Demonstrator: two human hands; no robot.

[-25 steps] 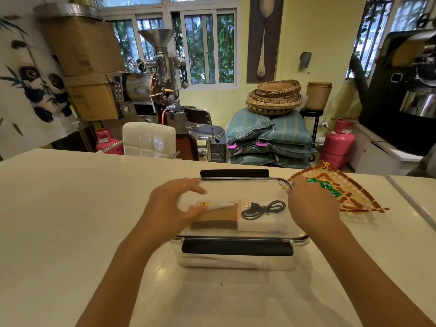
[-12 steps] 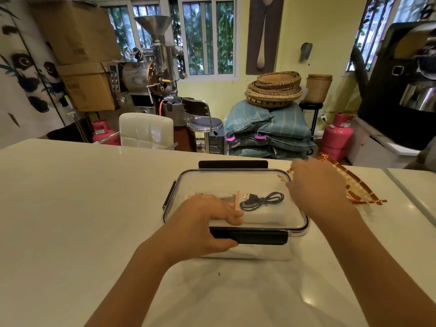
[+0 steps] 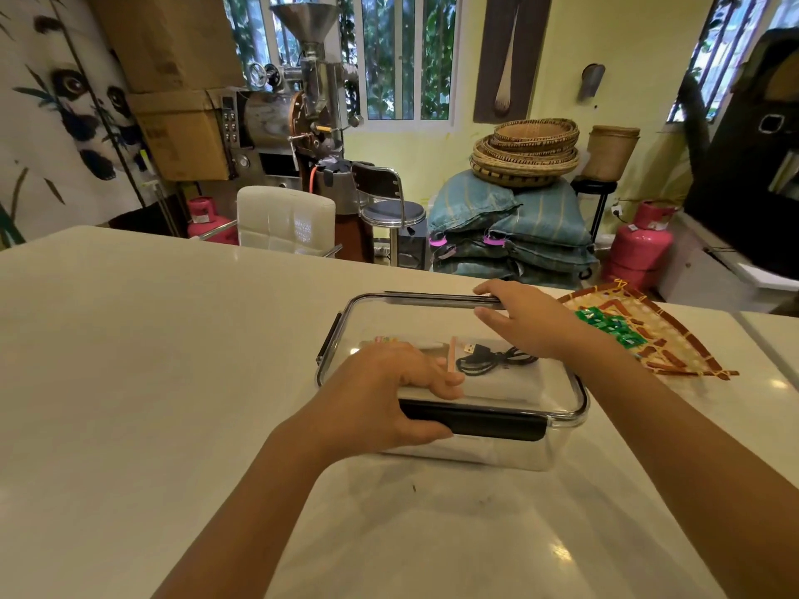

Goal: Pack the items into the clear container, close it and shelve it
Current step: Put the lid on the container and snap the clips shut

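Observation:
The clear container (image 3: 557, 399) stands on the white table (image 3: 151, 382) with its clear lid on top. Through the lid I see a black USB cable (image 3: 493, 361) and a flat box partly hidden under my hand. My left hand (image 3: 389, 391) grips the near black latch (image 3: 497, 423), fingers on the lid and thumb under the flap. My right hand (image 3: 532, 322) pinches the far black latch (image 3: 432, 298) between fingers and thumb. The left side latch (image 3: 329, 339) lies down against the wall.
A woven fan-shaped tray (image 3: 674, 339) with small green packets (image 3: 609, 326) lies right of the container. Beyond the far table edge stand a white chair (image 3: 285, 218), a stool, stacked sacks, pink gas cylinders and a coffee roaster.
My left hand came off the lid's top and took the near latch. My right hand reached from the container's right side to the far latch and closed on it.

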